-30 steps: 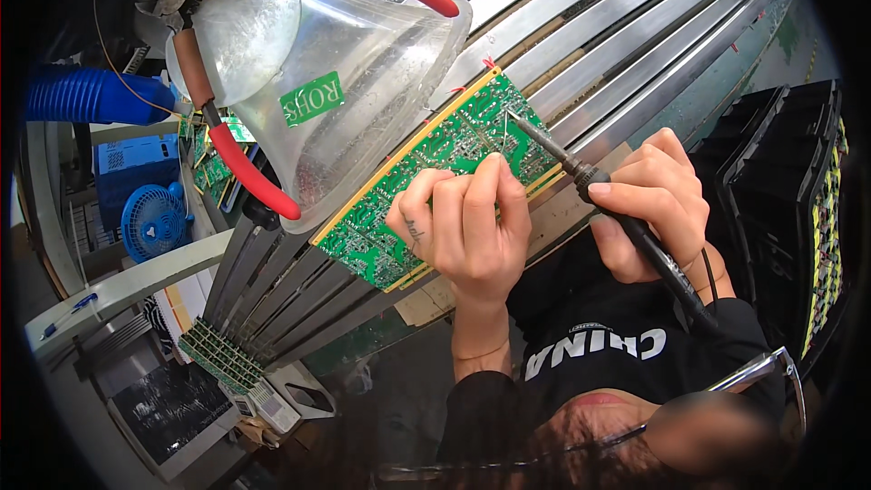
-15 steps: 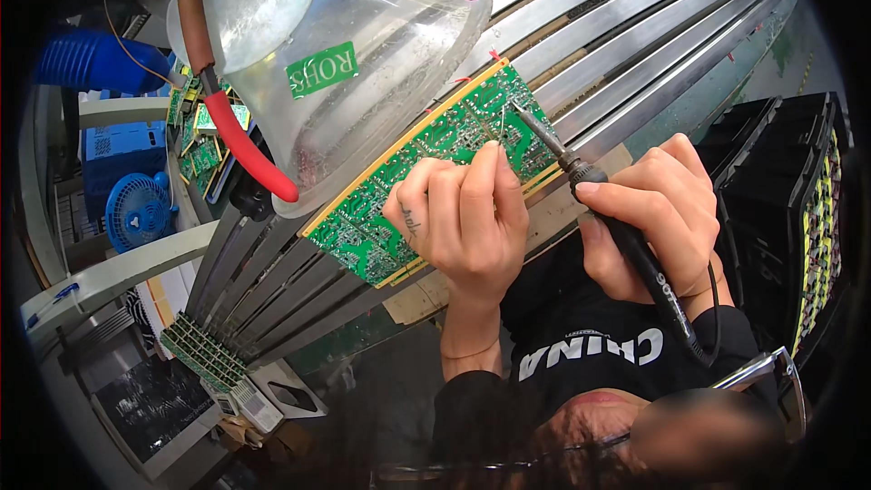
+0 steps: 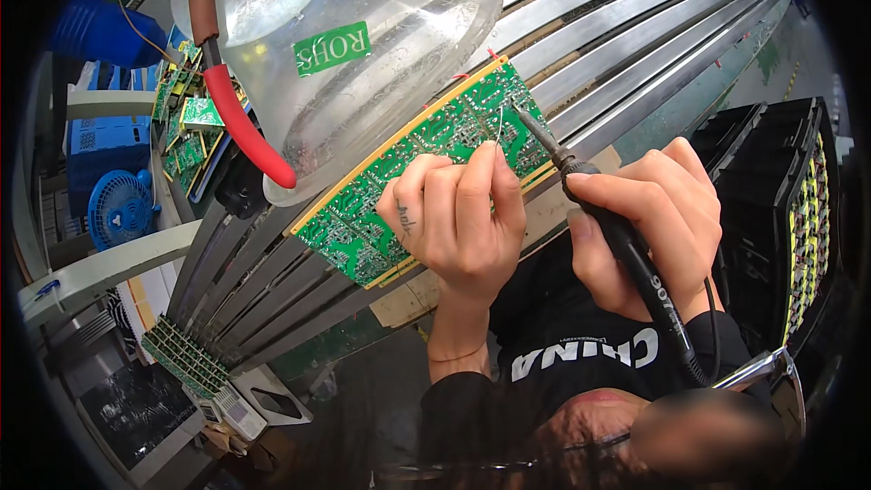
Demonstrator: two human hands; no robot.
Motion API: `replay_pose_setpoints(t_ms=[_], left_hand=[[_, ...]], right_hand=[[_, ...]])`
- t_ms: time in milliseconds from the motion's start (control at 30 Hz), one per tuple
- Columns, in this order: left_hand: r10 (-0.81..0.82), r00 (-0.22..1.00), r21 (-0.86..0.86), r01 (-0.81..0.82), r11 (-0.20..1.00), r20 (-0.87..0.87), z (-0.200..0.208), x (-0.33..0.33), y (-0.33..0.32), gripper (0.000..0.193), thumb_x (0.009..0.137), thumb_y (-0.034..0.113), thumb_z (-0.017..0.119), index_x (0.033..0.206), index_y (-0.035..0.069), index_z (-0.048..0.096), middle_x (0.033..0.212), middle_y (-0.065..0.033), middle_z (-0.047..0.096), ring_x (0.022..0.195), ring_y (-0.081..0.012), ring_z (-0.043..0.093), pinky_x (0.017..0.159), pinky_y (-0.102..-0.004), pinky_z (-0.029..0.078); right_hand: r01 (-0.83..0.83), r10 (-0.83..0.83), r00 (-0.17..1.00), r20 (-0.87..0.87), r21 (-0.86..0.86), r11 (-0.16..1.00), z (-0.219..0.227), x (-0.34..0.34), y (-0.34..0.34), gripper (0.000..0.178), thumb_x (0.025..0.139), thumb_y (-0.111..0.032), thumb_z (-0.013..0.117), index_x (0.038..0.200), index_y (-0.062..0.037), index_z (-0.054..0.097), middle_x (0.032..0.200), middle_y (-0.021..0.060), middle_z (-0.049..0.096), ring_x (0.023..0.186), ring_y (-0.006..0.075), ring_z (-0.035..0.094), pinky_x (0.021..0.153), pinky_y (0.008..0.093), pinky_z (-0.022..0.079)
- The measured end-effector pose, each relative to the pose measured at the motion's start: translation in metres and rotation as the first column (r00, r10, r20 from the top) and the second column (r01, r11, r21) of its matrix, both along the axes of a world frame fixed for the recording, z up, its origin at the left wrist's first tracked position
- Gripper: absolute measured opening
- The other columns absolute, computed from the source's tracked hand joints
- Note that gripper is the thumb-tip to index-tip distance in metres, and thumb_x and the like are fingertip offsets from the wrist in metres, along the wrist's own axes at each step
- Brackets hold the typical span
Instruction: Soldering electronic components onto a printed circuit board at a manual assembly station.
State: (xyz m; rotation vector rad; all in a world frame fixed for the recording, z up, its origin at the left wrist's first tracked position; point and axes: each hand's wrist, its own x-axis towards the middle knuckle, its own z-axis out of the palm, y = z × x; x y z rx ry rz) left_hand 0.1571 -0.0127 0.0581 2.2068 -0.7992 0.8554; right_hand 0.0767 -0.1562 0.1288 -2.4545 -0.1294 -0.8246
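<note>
A long green circuit board (image 3: 422,145) with yellow-orange edge strips lies slantwise across metal rails. Over its near side, my left hand (image 3: 461,218) pinches a thin, silvery solder wire (image 3: 500,125), which points up toward the board's right end. My right hand (image 3: 658,218) is wrapped around the black handle of a soldering iron (image 3: 646,277). The iron's tip is close to the wire's end, over the right part of the board. Whether tip, wire and board touch is too small to tell.
A clear plastic fume hood (image 3: 363,100) with red-sleeved arms hangs over the board's far left. Metal rails (image 3: 635,45) run beneath. At right stand black racks (image 3: 762,191); at left are a blue fan (image 3: 122,209), a pile of green boards (image 3: 195,122) and stacked boards (image 3: 186,358).
The whole view has shifted slightly, with the hood appearing a little further right and the board slightly left. Both hands keep their grips, and the iron's tip stays over the same part of the board.
</note>
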Motion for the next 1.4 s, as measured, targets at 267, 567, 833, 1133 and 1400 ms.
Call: replay_pose_setpoints(t_ms=[267, 567, 833, 1133, 1400], left_hand=[[0.006, 1.0, 0.081, -0.007, 0.997, 0.015, 0.001, 0.001, 0.0, 0.027, 0.08, 0.001, 0.073, 0.105, 0.011, 0.071, 0.086, -0.0007, 0.058, 0.088, -0.0214, 0.058, 0.086, -0.0404, 0.04], [0.03, 0.999, 0.13, -0.032, 0.991, 0.016, 0.001, 0.002, -0.001, 0.03, 0.079, 0.0, 0.072, 0.106, 0.012, 0.071, 0.086, 0.0001, 0.056, 0.089, -0.0208, 0.056, 0.086, -0.0403, 0.039], [0.023, 0.999, 0.066, -0.025, 0.998, 0.029, -0.001, 0.002, -0.001, 0.03, 0.079, -0.001, 0.072, 0.107, 0.011, 0.071, 0.085, -0.0003, 0.056, 0.087, -0.0208, 0.057, 0.085, -0.0398, 0.04], [-0.004, 0.999, -0.079, 0.0, 0.997, -0.044, -0.004, -0.001, -0.001, 0.03, 0.08, -0.002, 0.074, 0.106, 0.011, 0.073, 0.085, -0.0005, 0.055, 0.086, -0.0213, 0.06, 0.085, -0.0391, 0.043], [-0.05, 0.997, -0.11, 0.055, 0.992, 0.054, 0.001, -0.002, 0.003, 0.026, 0.08, 0.0, 0.079, 0.103, 0.012, 0.073, 0.085, -0.0007, 0.057, 0.085, -0.0206, 0.062, 0.085, -0.0392, 0.045]], right_hand=[[-0.012, 0.012, 1.0, 0.01, -0.04, 0.999, 0.003, 0.0, 0.001, 0.025, 0.072, -0.009, 0.072, 0.096, -0.0037, 0.073, 0.074, 0.0047, 0.064, 0.058, 0.0171, 0.046, 0.063, 0.0317, 0.036], [-0.01, 0.009, 1.0, -0.019, -0.068, 0.998, 0.003, 0.0, 0.002, 0.024, 0.072, -0.01, 0.072, 0.095, -0.0031, 0.073, 0.074, 0.005, 0.065, 0.058, 0.0171, 0.046, 0.063, 0.0317, 0.037], [0.004, -0.005, 1.0, -0.019, -0.069, 0.998, 0.005, 0.0, 0.005, 0.024, 0.071, -0.009, 0.072, 0.095, -0.0026, 0.073, 0.074, 0.0057, 0.067, 0.058, 0.0172, 0.045, 0.063, 0.0317, 0.037], [0.013, -0.012, 1.0, 0.007, -0.06, 0.998, 0.013, -0.001, 0.002, 0.028, 0.07, -0.009, 0.073, 0.096, -0.0025, 0.074, 0.074, 0.0051, 0.066, 0.058, 0.0167, 0.047, 0.062, 0.0309, 0.037], [-0.035, -0.06, 0.963, 0.262, 0.346, 0.937, -0.007, 0.077, -0.068, 0.031, 0.091, -0.006, 0.066, 0.121, -0.0033, 0.073, 0.094, 0.0066, 0.07, 0.076, 0.0173, 0.059, 0.069, 0.0271, 0.046]])
